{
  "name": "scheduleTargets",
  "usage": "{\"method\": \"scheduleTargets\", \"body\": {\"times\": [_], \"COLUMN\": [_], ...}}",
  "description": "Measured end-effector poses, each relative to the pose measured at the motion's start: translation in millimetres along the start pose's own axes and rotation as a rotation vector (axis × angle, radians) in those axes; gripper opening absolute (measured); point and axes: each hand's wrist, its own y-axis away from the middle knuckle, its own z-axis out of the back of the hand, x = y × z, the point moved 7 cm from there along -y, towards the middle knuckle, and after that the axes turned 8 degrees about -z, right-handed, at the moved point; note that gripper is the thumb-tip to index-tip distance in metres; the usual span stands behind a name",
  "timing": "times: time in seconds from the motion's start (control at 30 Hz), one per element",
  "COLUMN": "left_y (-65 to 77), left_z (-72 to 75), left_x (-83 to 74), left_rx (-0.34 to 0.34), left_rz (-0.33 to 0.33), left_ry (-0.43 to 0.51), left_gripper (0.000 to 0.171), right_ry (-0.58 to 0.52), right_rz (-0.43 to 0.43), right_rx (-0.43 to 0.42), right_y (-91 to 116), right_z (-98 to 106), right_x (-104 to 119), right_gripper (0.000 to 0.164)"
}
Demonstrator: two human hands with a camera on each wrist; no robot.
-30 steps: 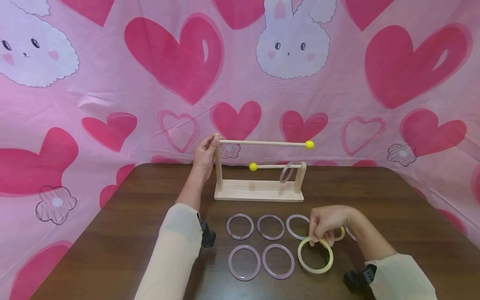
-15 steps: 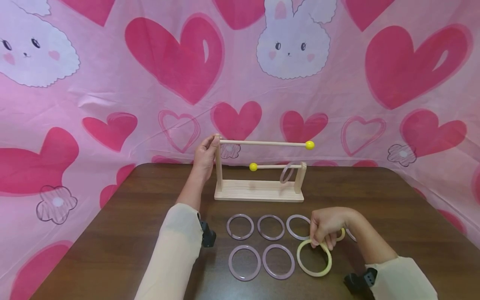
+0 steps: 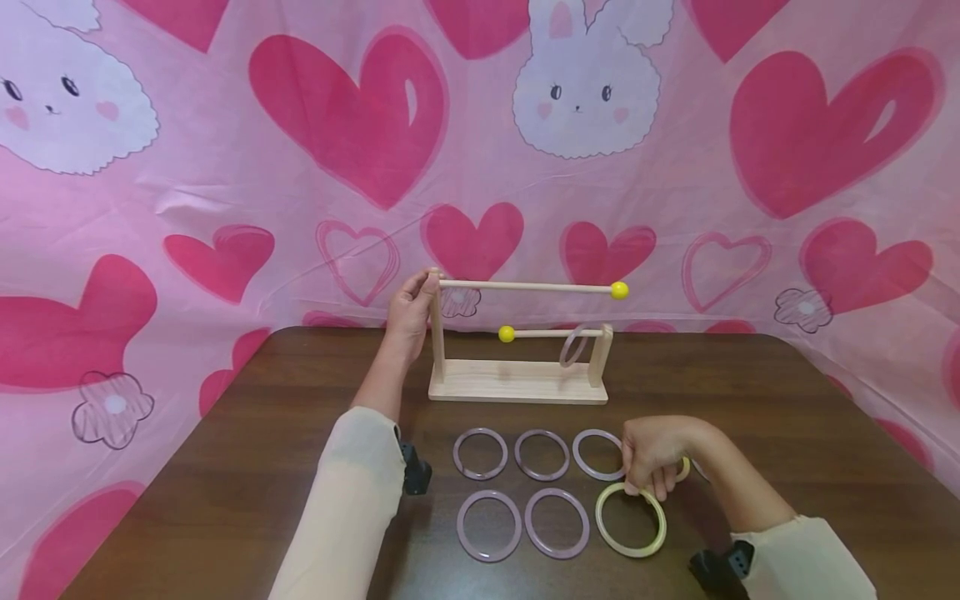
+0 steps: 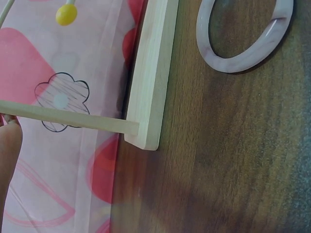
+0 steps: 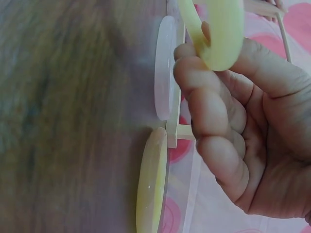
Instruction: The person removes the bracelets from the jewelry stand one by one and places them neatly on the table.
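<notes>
My left hand (image 3: 408,315) grips the top of the tall post of a wooden stand (image 3: 517,385). From that post a long rod (image 3: 525,287) points right, ending in a yellow ball. A shorter rod (image 3: 540,333) points left from the low post, with one purple ring (image 3: 565,353) hanging on it. My right hand (image 3: 660,457) pinches a yellow ring (image 3: 637,552) between thumb and fingers, low over the table; whether the ring touches the wood I cannot tell. In the right wrist view the other fingers curl below the held yellow ring (image 5: 226,36).
Several purple rings (image 3: 489,557) lie in two rows before the stand. Behind my right hand, another yellow ring (image 3: 683,470) and a pale ring (image 3: 701,470) are partly hidden. The brown table (image 3: 247,467) backs onto a pink heart-patterned cloth (image 3: 480,175).
My right hand and the yellow ring have sunk slightly toward the near side of the table. The left hand and the stand have stayed put.
</notes>
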Motion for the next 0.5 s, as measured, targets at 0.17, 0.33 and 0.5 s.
{"method": "scheduleTargets", "body": {"times": [0.17,0.33,0.5], "left_y": [0.2,0.7,0.4], "left_z": [-0.4,-0.3,0.0], "left_x": [-1.0,-1.2,-1.0], "left_rx": [-0.002,-0.002,0.008], "left_rz": [0.001,-0.006,-0.013], "left_ry": [-0.001,0.001,-0.002], "left_gripper": [0.014,0.015,0.016], "right_ry": [0.015,0.020,0.031], "right_rz": [-0.013,-0.010,-0.024], "right_rx": [-0.011,-0.019,-0.023], "right_y": [0.2,-0.9,-3.4], "right_z": [1.8,1.9,1.7], "right_x": [-0.8,-1.9,-4.1], "right_gripper": [0.016,0.019,0.019]}}
